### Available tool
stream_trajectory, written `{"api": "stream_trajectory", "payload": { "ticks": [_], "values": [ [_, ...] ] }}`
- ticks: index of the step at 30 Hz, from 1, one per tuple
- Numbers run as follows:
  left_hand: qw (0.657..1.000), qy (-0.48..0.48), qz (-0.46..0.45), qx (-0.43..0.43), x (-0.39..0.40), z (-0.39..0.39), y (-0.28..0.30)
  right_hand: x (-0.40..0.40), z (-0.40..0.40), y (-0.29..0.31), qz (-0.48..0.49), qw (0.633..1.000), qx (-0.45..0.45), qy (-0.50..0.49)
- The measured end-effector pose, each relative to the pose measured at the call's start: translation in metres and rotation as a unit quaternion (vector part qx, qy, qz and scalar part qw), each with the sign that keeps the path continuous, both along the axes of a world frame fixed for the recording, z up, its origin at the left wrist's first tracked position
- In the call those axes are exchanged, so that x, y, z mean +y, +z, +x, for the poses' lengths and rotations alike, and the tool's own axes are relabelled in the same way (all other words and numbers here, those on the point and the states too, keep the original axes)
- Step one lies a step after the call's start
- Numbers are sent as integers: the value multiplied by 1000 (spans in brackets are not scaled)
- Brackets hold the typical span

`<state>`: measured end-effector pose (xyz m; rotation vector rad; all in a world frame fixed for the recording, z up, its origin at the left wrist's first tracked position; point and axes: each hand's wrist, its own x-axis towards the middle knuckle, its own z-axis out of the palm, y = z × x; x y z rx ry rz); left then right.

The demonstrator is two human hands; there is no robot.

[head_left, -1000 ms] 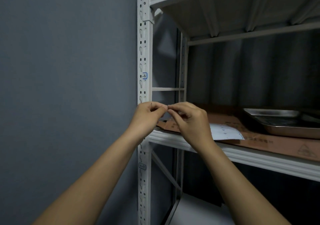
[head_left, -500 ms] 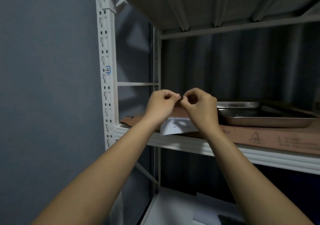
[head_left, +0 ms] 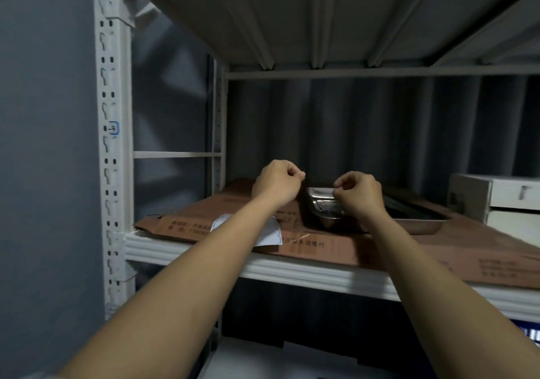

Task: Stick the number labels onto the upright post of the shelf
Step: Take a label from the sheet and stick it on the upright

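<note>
left hand (head_left: 277, 184) fingers pinched, contents too small to tell | right hand (head_left: 361, 193) likewise, apart over steel tray (head_left: 324, 203) | one number label (head_left: 113, 128) stuck on upright post (head_left: 112, 86), far left | label sheet (head_left: 270, 234) on cardboard (head_left: 336, 247)

Bare forearms, bare hands (head_left: 318, 191) — seemingly no sleeves, rings.

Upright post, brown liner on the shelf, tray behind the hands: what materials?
Upright post: looks like white painted steel, punched with keyhole slots. Brown liner: flattened corrugated cardboard, matte, with printed text. Tray: probably stainless steel, judging by its shiny reflective rim.
</note>
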<state>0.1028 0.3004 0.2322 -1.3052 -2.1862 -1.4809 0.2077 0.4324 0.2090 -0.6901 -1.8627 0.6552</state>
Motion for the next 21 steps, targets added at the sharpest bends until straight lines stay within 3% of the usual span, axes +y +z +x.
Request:
{"api": "stream_trajectory", "payload": {
  "ticks": [6, 12, 16, 21],
  "values": [
    [999, 7, -31, 1, 23, -9, 2, 24, -7, 11, 88, 988, -123, -21],
    [999, -8, -44, -9, 42, -22, -2, 30, -17, 17, 105, 942, -314, -50],
    [999, -23, -36, -7, 51, -25, -1, 33, -14, 20, 94, 948, -304, 16],
    [999, -33, -28, -1, 51, -19, -1, 28, -7, 24, 110, 956, -272, 11]
  ]
}}
